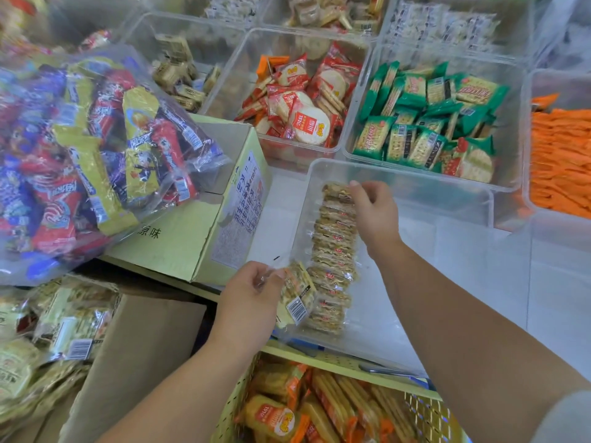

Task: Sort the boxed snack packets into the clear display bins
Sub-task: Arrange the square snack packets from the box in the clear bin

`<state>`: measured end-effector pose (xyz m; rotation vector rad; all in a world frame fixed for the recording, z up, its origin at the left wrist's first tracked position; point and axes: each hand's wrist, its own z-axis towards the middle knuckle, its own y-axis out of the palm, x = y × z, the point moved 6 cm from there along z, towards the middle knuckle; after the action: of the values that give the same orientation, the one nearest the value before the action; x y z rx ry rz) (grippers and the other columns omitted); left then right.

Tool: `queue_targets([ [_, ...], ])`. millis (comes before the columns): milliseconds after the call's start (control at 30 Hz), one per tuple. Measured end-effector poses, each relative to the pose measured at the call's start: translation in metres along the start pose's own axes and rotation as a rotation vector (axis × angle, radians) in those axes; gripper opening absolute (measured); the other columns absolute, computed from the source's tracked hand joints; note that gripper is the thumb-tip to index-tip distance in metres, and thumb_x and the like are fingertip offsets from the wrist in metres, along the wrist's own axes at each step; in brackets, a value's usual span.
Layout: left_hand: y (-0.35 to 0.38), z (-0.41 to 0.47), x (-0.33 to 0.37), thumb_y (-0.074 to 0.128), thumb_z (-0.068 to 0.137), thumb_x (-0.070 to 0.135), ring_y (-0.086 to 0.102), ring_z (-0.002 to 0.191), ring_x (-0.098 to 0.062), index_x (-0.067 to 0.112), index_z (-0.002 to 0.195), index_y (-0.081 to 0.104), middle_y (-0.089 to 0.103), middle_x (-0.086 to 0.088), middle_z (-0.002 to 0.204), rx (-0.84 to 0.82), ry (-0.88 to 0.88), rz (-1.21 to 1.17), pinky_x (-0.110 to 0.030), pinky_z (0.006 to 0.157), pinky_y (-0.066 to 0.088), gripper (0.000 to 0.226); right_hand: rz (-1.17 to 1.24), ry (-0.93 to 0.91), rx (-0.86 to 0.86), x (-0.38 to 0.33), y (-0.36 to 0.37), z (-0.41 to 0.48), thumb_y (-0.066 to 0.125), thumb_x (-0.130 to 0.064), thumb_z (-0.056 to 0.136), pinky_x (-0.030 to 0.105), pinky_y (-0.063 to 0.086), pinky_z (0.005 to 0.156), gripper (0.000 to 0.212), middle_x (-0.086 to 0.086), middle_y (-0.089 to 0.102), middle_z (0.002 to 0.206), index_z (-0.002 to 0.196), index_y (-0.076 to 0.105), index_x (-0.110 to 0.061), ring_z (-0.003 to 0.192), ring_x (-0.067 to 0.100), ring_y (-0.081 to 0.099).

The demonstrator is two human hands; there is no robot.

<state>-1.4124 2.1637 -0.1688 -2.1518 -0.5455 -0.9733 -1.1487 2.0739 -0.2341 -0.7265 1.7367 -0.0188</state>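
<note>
The left hand (252,292) pinches one packet (295,298) for adding while the right hand (374,212) pinches the row (332,251) upright in the bin (415,199)

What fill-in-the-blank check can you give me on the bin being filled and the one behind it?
1. The left hand holds a packet whose ____ label faces the camera.
2. The right hand grips the ____ end of the row of tan packets in the front bin.
3. The cracker packs in the rear bin behind it are mostly ____.
Missing words: barcode; far; green.
</note>
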Motion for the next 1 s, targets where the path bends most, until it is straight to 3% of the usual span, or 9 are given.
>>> queue_targets([
  [133,0.011,0.005,0.005,0.056,0.101,0.041,0.050,0.058,-0.007,0.030,0.089,0.062,0.061,0.008,0.078,-0.088,-0.020,-0.016,-0.024,0.057,0.042,0.018,0.158,0.226,0.127,0.011,-0.002,0.004,0.071,-0.060,0.082,0.038,0.049,0.084,0.064,-0.001,0.058,0.109,0.124,0.055,-0.015,0.100,0.022,0.058],
  [200,0.018,0.005,0.006,0.053,0.103,0.043,0.050,0.060,-0.008,0.031,0.092,0.062,0.063,0.013,0.075,-0.162,-0.047,-0.039,-0.028,0.061,0.043,0.018,0.209,0.319,0.110,0.015,0.004,0.006,0.074,-0.067,0.074,0.034,0.043,0.069,0.057,-0.003,0.052,0.086,0.096,0.057,-0.017,0.079,0.019,0.051],
  [267,0.026,0.004,0.008,0.051,0.104,0.043,0.051,0.063,-0.009,0.032,0.091,0.061,0.061,0.017,0.073,-0.225,-0.047,-0.048,-0.032,0.065,0.045,0.020,0.200,0.354,0.078,0.017,0.006,0.005,0.072,-0.078,0.065,0.032,0.036,0.061,0.065,-0.005,0.035,0.068,0.068,0.039,-0.022,0.066,0.019,0.039],
  [300,0.028,0.004,0.009,0.050,0.105,0.043,0.052,0.065,-0.009,0.033,0.090,0.061,0.062,0.016,0.075,-0.239,-0.044,-0.051,-0.033,0.066,0.046,0.021,0.192,0.364,0.059,0.018,0.007,0.005,0.071,-0.082,0.060,0.033,0.037,0.063,0.070,-0.005,0.036,0.067,0.067,0.037,-0.022,0.068,0.020,0.041],
  [433,0.033,0.003,0.010,0.049,0.106,0.040,0.058,0.065,-0.008,0.036,0.084,0.061,0.065,0.013,0.075,-0.259,-0.049,-0.078,-0.034,0.067,0.049,0.025,0.155,0.377,0.046,0.025,0.008,0.007,0.073,-0.087,0.047,0.032,0.046,0.061,0.078,-0.002,0.057,0.070,0.069,0.059,-0.013,0.070,0.020,0.058],
  [633,0.033,0.005,0.008,0.049,0.107,0.035,0.062,0.068,-0.011,0.032,0.088,0.064,0.069,0.011,0.076,-0.237,-0.069,-0.104,-0.043,0.073,0.055,0.024,0.036,0.394,0.041,0.026,0.009,0.014,0.069,-0.088,0.052,0.031,0.040,0.052,0.074,-0.001,0.051,0.065,0.066,0.050,-0.018,0.063,0.022,0.051],
  [767,0.034,0.004,0.009,0.049,0.107,0.035,0.065,0.079,-0.016,0.026,0.099,0.064,0.071,0.004,0.091,-0.236,-0.067,-0.100,-0.052,0.085,0.058,0.019,0.018,0.438,0.007,0.036,0.011,0.017,0.065,-0.088,0.060,0.035,0.048,0.062,0.078,0.002,0.062,0.075,0.078,0.061,-0.013,0.074,0.025,0.061],
  [900,0.034,0.005,0.008,0.049,0.107,0.034,0.065,0.076,-0.013,0.028,0.096,0.062,0.070,0.004,0.093,-0.239,-0.070,-0.105,-0.046,0.081,0.058,0.018,0.004,0.454,-0.012,0.034,0.011,0.018,0.063,-0.088,0.062,0.041,0.055,0.076,0.087,0.006,0.065,0.090,0.097,0.063,-0.009,0.085,0.028,0.062],
  [1000,0.033,0.004,0.008,0.049,0.107,0.034,0.065,0.069,-0.013,0.026,0.093,0.063,0.070,0.005,0.079,-0.239,-0.095,-0.120,-0.041,0.073,0.056,0.021,0.095,0.391,0.104,0.028,0.006,0.008,0.051,-0.091,0.066,0.035,0.042,0.060,0.076,-0.001,0.049,0.068,0.072,0.050,-0.016,0.067,0.021,0.051],
])
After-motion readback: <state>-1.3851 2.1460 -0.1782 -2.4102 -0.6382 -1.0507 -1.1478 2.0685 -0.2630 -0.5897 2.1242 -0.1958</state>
